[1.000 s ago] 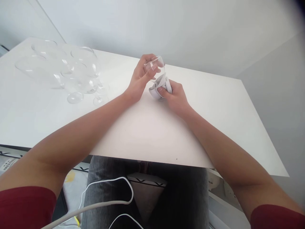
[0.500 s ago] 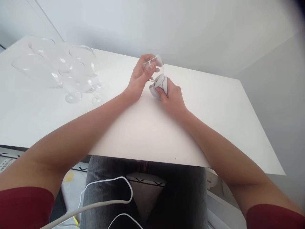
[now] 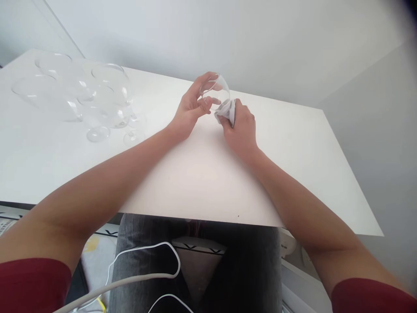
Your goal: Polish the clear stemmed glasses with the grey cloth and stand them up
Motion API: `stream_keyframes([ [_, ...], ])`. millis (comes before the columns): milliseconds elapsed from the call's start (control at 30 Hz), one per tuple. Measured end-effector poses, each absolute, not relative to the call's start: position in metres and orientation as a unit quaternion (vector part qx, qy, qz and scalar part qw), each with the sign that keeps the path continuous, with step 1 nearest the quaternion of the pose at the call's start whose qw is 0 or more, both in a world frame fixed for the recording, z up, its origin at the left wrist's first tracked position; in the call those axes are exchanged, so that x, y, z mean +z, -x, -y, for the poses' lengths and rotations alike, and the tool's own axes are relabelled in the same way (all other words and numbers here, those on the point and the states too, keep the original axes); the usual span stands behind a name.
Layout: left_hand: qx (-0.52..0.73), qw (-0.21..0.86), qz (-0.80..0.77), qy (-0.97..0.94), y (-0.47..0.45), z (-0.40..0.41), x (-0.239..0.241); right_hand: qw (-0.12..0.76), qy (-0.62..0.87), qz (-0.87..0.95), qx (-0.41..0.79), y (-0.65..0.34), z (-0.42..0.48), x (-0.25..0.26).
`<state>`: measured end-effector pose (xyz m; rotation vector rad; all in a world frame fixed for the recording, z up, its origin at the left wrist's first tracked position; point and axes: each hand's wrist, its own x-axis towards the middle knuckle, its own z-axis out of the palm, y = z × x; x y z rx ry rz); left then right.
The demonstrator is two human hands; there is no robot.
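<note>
A clear wine glass (image 3: 222, 92) is held tilted above the table, its rim toward the upper left. My left hand (image 3: 194, 102) curls loosely around its bowl, fingers behind and thumb in front near the rim. My right hand (image 3: 240, 128) grips a crumpled light grey cloth (image 3: 224, 109) against the lower end of the glass. The cloth and fingers hide the stem and foot, so how firmly the right hand also holds the glass does not show.
Several clear stemmed glasses (image 3: 107, 98) stand close together at the left of the white table (image 3: 202, 178). A wall (image 3: 260, 48) rises behind the table. White cables (image 3: 146, 276) loop over my lap below the front edge.
The glass and the cloth have shifted slightly to the right. My right hand has turned and moved up a little, and my left fingers have loosened around the bowl.
</note>
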<state>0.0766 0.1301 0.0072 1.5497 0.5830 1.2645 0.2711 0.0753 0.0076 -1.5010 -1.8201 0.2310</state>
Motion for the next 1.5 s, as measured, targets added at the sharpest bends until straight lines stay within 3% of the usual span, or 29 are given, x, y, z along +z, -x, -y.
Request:
stream_keyframes([
  [200,0.51,0.569,-0.229,-0.603,-0.076,-0.127,0.013,0.458,0.418,0.601,0.504,-0.264,-0.061,0.022],
  [333,0.508,0.575,-0.254,-0.589,-0.077,-0.123,0.015,0.424,0.38,0.55,0.611,-0.262,-0.056,0.031],
  [433,0.518,0.554,-0.269,-0.594,-0.078,-0.124,0.014,0.435,0.42,0.584,0.541,-0.263,-0.06,0.024],
  [567,0.53,0.509,-0.284,-0.616,-0.079,-0.127,0.01,0.445,0.524,0.672,0.276,-0.265,-0.066,0.005],
  [767,0.541,0.471,-0.277,-0.639,-0.08,-0.13,0.006,0.302,0.596,0.744,-0.006,-0.271,-0.073,0.002],
  [900,0.537,0.474,-0.29,-0.635,-0.081,-0.131,0.002,0.24,0.62,0.743,-0.074,-0.273,-0.076,0.008],
  [1033,0.526,0.502,-0.295,-0.62,-0.081,-0.132,0.002,0.269,0.61,0.743,-0.06,-0.273,-0.075,0.01],
  [1167,0.533,0.513,-0.281,-0.612,-0.08,-0.13,0.005,0.352,0.6,0.715,0.068,-0.272,-0.073,0.009],
  [1333,0.535,0.528,-0.267,-0.602,-0.077,-0.13,0.009,0.465,0.52,0.616,0.366,-0.269,-0.07,0.016],
  [1500,0.531,0.533,-0.279,-0.597,-0.076,-0.127,0.012,0.428,0.426,0.524,0.601,-0.267,-0.064,0.029],
])
